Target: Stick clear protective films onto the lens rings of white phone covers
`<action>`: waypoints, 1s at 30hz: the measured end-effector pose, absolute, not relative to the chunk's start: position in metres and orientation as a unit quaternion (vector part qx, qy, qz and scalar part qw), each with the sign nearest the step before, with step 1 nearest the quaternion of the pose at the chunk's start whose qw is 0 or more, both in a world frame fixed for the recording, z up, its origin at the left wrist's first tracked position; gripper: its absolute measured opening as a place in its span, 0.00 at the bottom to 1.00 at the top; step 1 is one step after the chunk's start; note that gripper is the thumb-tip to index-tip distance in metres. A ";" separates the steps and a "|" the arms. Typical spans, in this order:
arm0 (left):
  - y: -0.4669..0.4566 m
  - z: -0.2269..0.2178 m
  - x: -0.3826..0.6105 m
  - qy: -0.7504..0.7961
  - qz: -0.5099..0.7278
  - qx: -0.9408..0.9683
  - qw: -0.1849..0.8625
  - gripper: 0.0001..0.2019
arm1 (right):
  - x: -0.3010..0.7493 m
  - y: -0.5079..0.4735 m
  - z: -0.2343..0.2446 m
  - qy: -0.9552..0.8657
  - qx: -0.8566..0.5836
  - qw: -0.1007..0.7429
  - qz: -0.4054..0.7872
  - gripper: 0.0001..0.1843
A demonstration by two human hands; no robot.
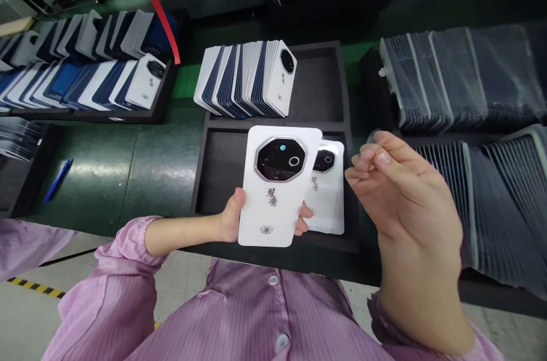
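Observation:
My left hand [232, 217] grips a white phone back cover [252, 207] by its lower edges, its thumb at one side and fingertips showing at the other. The cover has a black octagonal camera window with a silver rim, dark characters and a small oval emblem. Raised to the right of it, apart from the cover, is my right hand [405, 196], its thumb and fingers pinched together. A bit of clear film [374, 136] shows at those fingertips. Behind the held cover, a second white back cover [329, 201] lies in the front compartment of a black foam tray [347, 93].
White and navy covers [243, 79] stand in a row in the tray's back compartment. More covers fill a black tray [158, 105] at left. Film-wrapped dark panels [461, 76] are stacked at right. A blue pen [58, 180] lies on the green bench [158, 161]; a red strip [156, 2] hangs above.

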State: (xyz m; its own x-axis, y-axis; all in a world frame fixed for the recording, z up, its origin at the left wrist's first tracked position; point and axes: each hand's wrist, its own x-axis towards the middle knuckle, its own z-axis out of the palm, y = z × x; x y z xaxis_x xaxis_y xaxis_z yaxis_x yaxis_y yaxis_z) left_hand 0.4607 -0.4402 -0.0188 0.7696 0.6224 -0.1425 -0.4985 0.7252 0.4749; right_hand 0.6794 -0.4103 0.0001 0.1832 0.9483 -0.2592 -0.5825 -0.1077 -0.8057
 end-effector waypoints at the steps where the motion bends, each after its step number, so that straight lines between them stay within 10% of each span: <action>1: -0.440 -0.018 0.461 0.146 0.305 0.212 0.917 0.40 | 0.679 -0.410 0.000 -0.212 -0.436 0.631 0.606 0.18; 30: -0.440 -0.018 0.462 0.140 0.301 0.220 0.917 0.41 | 0.678 -0.412 0.001 -0.239 -0.437 0.601 0.625 0.12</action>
